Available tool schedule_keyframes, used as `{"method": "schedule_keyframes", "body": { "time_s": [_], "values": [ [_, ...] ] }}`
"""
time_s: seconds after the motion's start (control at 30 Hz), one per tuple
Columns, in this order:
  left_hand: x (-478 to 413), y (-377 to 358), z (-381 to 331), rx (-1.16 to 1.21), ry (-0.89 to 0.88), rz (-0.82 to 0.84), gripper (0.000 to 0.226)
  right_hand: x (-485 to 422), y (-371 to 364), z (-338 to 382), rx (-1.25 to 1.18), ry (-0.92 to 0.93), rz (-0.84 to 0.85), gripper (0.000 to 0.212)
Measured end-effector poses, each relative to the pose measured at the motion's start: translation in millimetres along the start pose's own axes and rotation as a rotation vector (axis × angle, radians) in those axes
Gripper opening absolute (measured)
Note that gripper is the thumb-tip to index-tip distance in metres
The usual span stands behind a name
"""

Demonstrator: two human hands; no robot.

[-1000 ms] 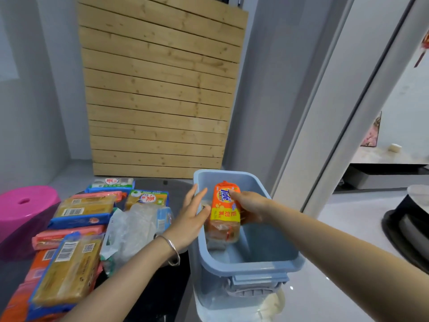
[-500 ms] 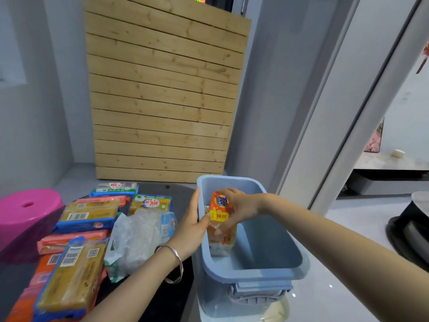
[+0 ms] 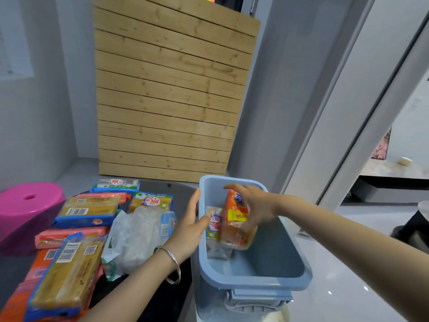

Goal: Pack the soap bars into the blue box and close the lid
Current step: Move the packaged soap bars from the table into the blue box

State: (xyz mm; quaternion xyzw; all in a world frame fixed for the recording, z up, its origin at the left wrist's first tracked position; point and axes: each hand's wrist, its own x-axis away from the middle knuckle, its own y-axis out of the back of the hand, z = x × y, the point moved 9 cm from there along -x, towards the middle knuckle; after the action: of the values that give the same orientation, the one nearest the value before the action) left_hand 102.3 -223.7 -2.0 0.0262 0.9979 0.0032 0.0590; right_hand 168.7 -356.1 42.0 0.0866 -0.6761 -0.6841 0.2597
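Orange soap pack is gripped in the right hand, fingers curled over its top end. It's hanging tilted inside the blue box, and as far as I can tell the lower end isn't down on the box floor yet. Right at its 9 o'clock a white-labelled pack stands on end against the left wall, and the two are touching or near enough. The left hand lies flat on the outside of that same wall, fingers straight, thumb over the rim onto the white-labelled pack.

How I'd do this bit: straighten the orange one so it's upright and slide it down flush against the white one. Only let go once the bottom is seated, otherwise I reckon it flops into the open space toward 3 o'clock. Use the left thumb to pin the first pack so it doesn't tip, and let that palm brace the box.

Packing on end in rows looks smart, since there's plenty left. The soap bars are piled on the dark table at the box's 9 o'clock, around a crumpled plastic bag. Can't spot the lid anywhere, so that's for later.
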Motion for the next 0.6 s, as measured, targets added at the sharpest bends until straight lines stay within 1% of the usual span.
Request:
{"method": "schedule_keyframes", "body": {
  "time_s": [0.1,0.17,0.3,0.47,0.53,0.6],
  "values": [
    [0,-2,1,0.024,0.020,-0.001,0.061,9,4,-21,0.098,-0.045,0.050,0.110],
    [1,-2,-1,0.014,0.020,0.001,0.062,10,-3,-21,0.195,-0.053,0.100,0.107],
    [4,-3,-4,-0.006,0.026,0.015,0.064,-3,-29,-6,0.367,0.006,0.124,0.106],
    [5,-1,-5,-0.001,0.024,0.026,0.065,-16,-57,-8,0.465,0.022,0.132,0.111],
    [4,-1,-5,-0.018,0.022,0.028,0.065,-16,-56,-8,0.503,0.031,0.098,0.111],
    [4,-1,-5,-0.017,0.020,0.026,0.065,-13,-45,-9,0.489,0.042,0.045,0.114]
  ]
}}
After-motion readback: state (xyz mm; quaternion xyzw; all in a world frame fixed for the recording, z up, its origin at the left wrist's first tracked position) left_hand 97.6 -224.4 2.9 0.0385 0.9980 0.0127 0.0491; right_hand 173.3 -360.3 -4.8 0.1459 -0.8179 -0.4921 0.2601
